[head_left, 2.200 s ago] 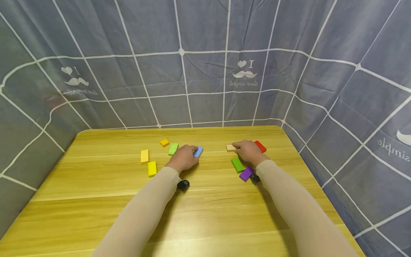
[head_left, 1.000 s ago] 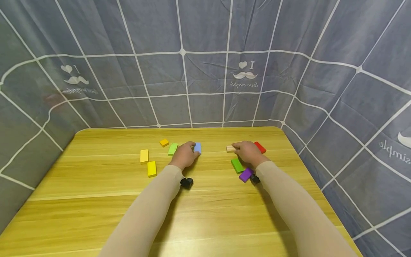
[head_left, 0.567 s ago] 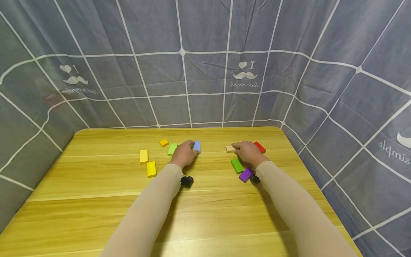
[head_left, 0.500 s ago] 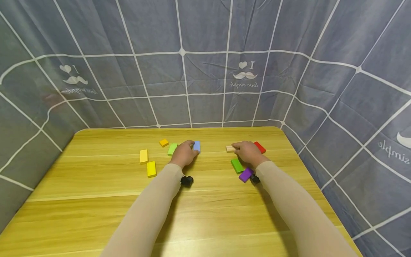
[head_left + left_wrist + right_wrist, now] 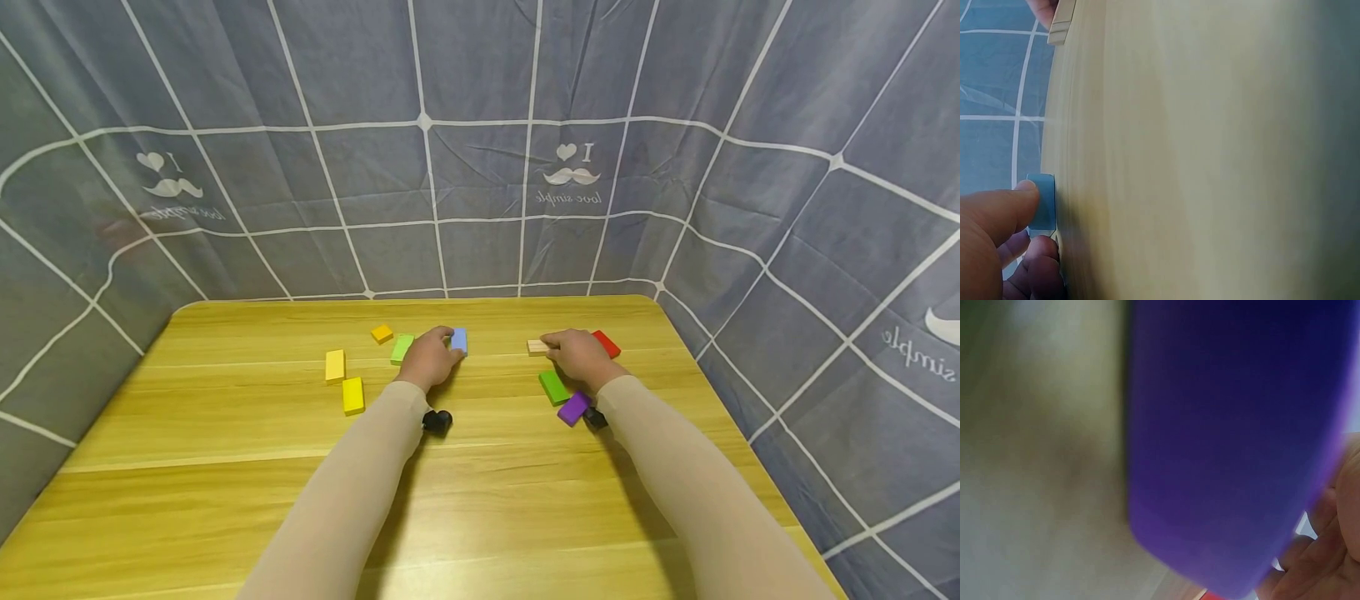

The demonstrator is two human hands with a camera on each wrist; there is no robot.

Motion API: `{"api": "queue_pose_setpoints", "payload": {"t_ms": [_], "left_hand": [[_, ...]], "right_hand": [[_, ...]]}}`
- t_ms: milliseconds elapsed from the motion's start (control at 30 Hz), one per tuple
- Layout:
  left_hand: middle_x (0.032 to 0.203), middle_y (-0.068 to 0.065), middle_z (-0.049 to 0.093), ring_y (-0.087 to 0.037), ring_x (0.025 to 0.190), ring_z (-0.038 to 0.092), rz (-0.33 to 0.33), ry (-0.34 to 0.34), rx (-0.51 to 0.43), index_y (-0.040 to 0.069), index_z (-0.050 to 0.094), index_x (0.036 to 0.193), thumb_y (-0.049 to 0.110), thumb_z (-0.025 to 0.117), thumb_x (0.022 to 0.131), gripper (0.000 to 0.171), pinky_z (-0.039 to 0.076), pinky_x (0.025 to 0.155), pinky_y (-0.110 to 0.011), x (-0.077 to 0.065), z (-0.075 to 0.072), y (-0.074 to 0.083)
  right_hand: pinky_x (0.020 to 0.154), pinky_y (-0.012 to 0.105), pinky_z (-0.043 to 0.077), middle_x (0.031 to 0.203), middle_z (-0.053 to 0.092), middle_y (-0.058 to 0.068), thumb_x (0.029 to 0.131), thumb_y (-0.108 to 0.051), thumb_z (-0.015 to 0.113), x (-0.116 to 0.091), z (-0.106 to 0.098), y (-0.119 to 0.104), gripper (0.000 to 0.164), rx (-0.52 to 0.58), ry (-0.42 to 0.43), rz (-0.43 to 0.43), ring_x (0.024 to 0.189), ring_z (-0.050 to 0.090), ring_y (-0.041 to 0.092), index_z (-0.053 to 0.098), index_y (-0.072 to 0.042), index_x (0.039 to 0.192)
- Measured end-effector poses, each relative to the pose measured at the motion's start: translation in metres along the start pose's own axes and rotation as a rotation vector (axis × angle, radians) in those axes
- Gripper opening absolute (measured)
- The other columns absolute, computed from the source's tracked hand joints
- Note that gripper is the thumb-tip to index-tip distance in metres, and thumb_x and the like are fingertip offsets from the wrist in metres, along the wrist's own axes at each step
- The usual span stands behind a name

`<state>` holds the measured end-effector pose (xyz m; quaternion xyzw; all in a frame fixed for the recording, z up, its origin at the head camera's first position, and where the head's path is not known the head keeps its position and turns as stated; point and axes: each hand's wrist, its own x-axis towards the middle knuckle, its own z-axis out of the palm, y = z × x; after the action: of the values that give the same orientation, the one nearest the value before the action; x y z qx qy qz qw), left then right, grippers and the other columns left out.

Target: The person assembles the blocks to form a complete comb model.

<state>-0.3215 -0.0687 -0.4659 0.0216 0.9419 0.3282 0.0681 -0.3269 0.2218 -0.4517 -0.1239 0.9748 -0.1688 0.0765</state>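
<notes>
My left hand pinches a light blue block that lies flat on the table. In the left wrist view the thumb rests on the blue block, with curled fingers at its near end. My right hand grips a plain wood block whose left end sticks out past the fingertips. The part under that hand is hidden. A red block lies just behind the right hand. A purple block fills much of the right wrist view, close to the camera.
Left of the left hand lie a light green block, a small orange block and two yellow blocks. A green block lies in front of the right hand, beside the purple one. A grey curtain surrounds the wooden table.
The blue block has turned from slanted to nearly straight and shifted slightly left and away, with my left hand on it. My right hand has stayed on the wood block.
</notes>
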Motion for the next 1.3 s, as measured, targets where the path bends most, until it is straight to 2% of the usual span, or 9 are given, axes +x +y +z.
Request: {"api": "queue_pose_setpoints", "payload": {"t_ms": [533, 900, 967, 1033, 1133, 1200, 1300], "left_hand": [[0.152, -0.014, 0.061, -0.039, 0.143, 0.054, 0.003, 0.017, -0.006, 0.012, 0.053, 0.154, 0.035, 0.069, 0.103, 0.059, 0.043, 0.12, -0.052, 0.001, -0.002, -0.003], [0.154, -0.015, 0.059, -0.039, 0.145, 0.051, 0.04, -0.014, -0.042, 0.012, 0.05, 0.156, 0.033, 0.067, 0.103, 0.06, 0.04, 0.122, -0.053, -0.006, -0.008, -0.007], [0.146, -0.015, 0.065, -0.037, 0.137, 0.059, 0.059, -0.018, -0.042, 0.012, 0.051, 0.155, 0.032, 0.067, 0.103, 0.058, 0.045, 0.118, -0.051, -0.008, -0.011, -0.008], [0.136, -0.014, 0.07, -0.032, 0.122, 0.067, 0.089, -0.022, -0.037, 0.012, 0.053, 0.154, 0.032, 0.066, 0.104, 0.055, 0.051, 0.109, -0.048, -0.009, -0.015, -0.01], [0.119, -0.011, 0.072, -0.026, 0.096, 0.067, 0.13, -0.027, -0.049, 0.012, 0.055, 0.152, 0.03, 0.065, 0.105, 0.051, 0.055, 0.093, -0.043, -0.011, -0.023, -0.013], [0.118, -0.011, 0.071, -0.025, 0.092, 0.065, 0.148, -0.021, -0.05, 0.012, 0.056, 0.151, 0.03, 0.065, 0.105, 0.05, 0.054, 0.089, -0.042, -0.012, -0.029, -0.015], [0.128, -0.015, 0.068, -0.031, 0.105, 0.068, 0.155, -0.003, -0.025, 0.011, 0.056, 0.151, 0.028, 0.065, 0.105, 0.05, 0.055, 0.096, -0.046, -0.013, -0.039, -0.021]], "right_hand": [[0.118, 0.054, 0.045, 0.15, 0.062, 0.015, 0.108, -0.019, 0.059, 0.003, 0.004, 0.001, 0.043, -0.039, 0.019, -0.026, 0.14, 0.056, 0.04, 0.06, -0.013, 0.15], [0.118, 0.054, 0.045, 0.149, 0.063, 0.016, 0.108, -0.018, 0.059, 0.0, 0.005, 0.001, 0.043, -0.031, 0.021, -0.032, 0.141, 0.056, 0.041, 0.06, -0.012, 0.15], [0.117, 0.055, 0.045, 0.148, 0.063, 0.017, 0.108, -0.018, 0.059, 0.0, 0.004, 0.001, 0.042, -0.035, 0.027, -0.039, 0.14, 0.056, 0.042, 0.061, -0.011, 0.149], [0.117, 0.055, 0.045, 0.148, 0.063, 0.017, 0.108, -0.018, 0.059, 0.0, 0.004, 0.001, 0.042, -0.04, 0.028, -0.044, 0.14, 0.057, 0.042, 0.061, -0.011, 0.149], [0.117, 0.054, 0.046, 0.148, 0.063, 0.017, 0.108, -0.018, 0.059, 0.0, 0.003, 0.001, 0.043, -0.038, 0.024, -0.043, 0.14, 0.057, 0.041, 0.06, -0.012, 0.15], [0.117, 0.055, 0.046, 0.148, 0.063, 0.017, 0.108, -0.018, 0.059, 0.0, 0.003, 0.002, 0.043, -0.045, 0.026, -0.048, 0.139, 0.057, 0.042, 0.06, -0.011, 0.15], [0.116, 0.055, 0.046, 0.147, 0.064, 0.018, 0.108, -0.018, 0.058, -0.001, 0.003, 0.001, 0.042, -0.056, 0.03, -0.057, 0.139, 0.057, 0.042, 0.061, -0.01, 0.15]]}}
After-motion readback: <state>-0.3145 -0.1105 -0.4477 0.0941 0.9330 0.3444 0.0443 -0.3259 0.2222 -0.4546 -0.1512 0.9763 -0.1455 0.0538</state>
